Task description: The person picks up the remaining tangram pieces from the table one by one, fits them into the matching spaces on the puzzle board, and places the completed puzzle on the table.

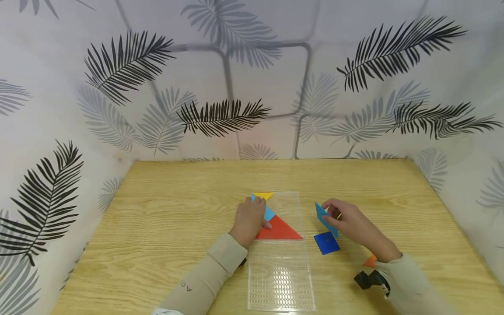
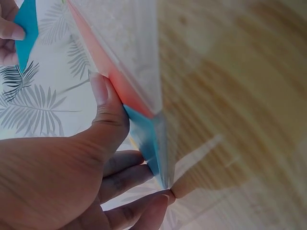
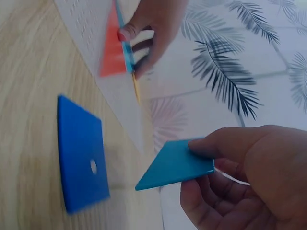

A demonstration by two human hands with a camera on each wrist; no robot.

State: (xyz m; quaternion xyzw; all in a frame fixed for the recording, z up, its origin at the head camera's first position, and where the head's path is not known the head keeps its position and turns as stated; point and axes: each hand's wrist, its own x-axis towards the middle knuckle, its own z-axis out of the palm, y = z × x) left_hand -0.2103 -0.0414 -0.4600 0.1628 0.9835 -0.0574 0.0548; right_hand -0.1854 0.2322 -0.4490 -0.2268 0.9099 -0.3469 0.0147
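My left hand (image 1: 252, 216) lies on a clear textured tray (image 1: 280, 271) and pinches a light blue piece (image 1: 269, 214) between thumb and fingers. This piece sits between a red triangle (image 1: 280, 230) and a yellow triangle (image 1: 263, 195). In the left wrist view the thumb (image 2: 101, 93) presses where the red triangle (image 2: 122, 86) meets the light blue piece (image 2: 144, 139). My right hand (image 1: 340, 217) holds a teal parallelogram (image 1: 323, 217) just above the table, right of the tray. The right wrist view shows the parallelogram (image 3: 175, 165) gripped by one end.
A dark blue square (image 1: 326, 243) lies flat on the wooden table (image 1: 165, 227) beside the tray, below the right hand. An orange piece (image 1: 370, 261) shows by the right wrist. Leaf-patterned walls (image 1: 252, 87) enclose the table on three sides.
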